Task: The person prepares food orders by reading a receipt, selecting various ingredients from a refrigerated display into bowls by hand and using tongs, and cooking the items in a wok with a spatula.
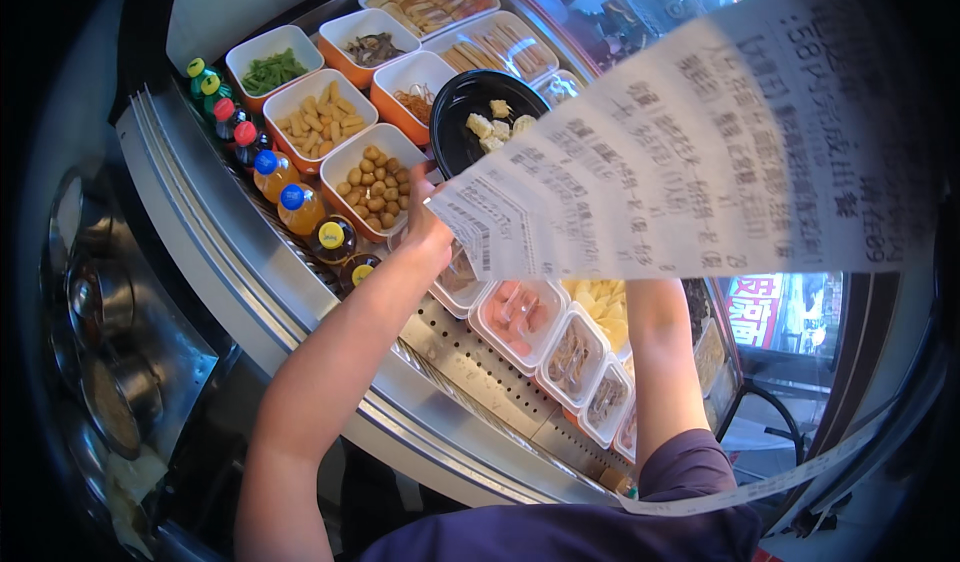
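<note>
My left hand (pixel 426 221) grips the lower left rim of a black bowl (pixel 448 116). Pale yellow food chunks (pixel 491 128) lie inside the bowl, which is partly covered from view. A long printed paper slip (pixel 600 187) hangs close to the camera, across the bowl's lower right side. Behind that slip my right hand is hidden; only the right forearm (pixel 661 344) shows below it. Beside my left hand stands an orange-and-white tub of small round brown balls (pixel 379 183).
Tubs of green vegetables (pixel 271 71), stick-shaped pieces (pixel 319 123) and dark strips (pixel 371 50) fill the chilled display case. Drink bottles (pixel 300 209) line its left edge. Lidded boxes (pixel 517 318) stand nearer me. Metal pots (pixel 101 292) are at far left; a second paper strip (pixel 750 491) curls at lower right.
</note>
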Tool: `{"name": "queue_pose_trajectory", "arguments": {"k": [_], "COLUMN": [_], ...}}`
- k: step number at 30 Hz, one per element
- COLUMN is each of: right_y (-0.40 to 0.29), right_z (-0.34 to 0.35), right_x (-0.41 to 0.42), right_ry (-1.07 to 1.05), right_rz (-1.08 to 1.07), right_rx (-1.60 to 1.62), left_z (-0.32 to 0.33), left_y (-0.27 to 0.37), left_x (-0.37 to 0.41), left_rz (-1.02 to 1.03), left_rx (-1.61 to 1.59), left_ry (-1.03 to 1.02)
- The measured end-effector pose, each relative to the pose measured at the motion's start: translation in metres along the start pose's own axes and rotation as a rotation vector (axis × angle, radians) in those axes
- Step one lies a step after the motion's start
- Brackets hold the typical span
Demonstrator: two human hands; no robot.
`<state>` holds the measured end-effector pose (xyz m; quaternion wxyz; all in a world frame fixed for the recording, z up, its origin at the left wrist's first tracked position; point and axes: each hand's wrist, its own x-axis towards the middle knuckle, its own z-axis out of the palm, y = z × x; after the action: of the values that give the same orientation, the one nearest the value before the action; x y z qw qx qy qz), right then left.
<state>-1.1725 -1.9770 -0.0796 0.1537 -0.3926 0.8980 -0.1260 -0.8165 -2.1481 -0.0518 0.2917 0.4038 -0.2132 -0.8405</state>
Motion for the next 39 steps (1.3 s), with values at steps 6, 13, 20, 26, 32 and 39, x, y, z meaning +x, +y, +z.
{"name": "queue_pose_trajectory", "arguments": {"k": [6, 13, 20, 26, 32, 39], "right_y": [0.017, -0.018, -0.047, -0.144, -0.217, -0.199], "right_z": [0.0, 0.018, 0.029, 0.088, 0.138, 0.148], "right_x": [0.004, 0.087, 0.079, 0.113, 0.143, 0.163], "right_ry": [0.037, 0.084, 0.024, -0.378, -0.267, -0.335], "right_rz": [0.033, -0.014, 0.034, 0.08, 0.381, 0.433], "right_rx": [0.022, 0.04, 0.333, 1.152, 1.351, 1.069], "left_z": [0.007, 0.003, -0.004, -0.012, -0.017, -0.051], "left_y": [0.012, 0.068, 0.085, 0.085, 0.134, 0.141], "left_x": [0.009, 0.001, -0.007, 0.0, 0.004, 0.032], "left_rz": [0.174, 0.423, 0.57, 0.646, 0.569, 0.479], "left_rx": [-0.061, -0.313, -0.357, -0.351, -0.294, -0.182], "left_ry": [0.201, 0.25, 0.391, 0.39, 0.238, 0.101]}}
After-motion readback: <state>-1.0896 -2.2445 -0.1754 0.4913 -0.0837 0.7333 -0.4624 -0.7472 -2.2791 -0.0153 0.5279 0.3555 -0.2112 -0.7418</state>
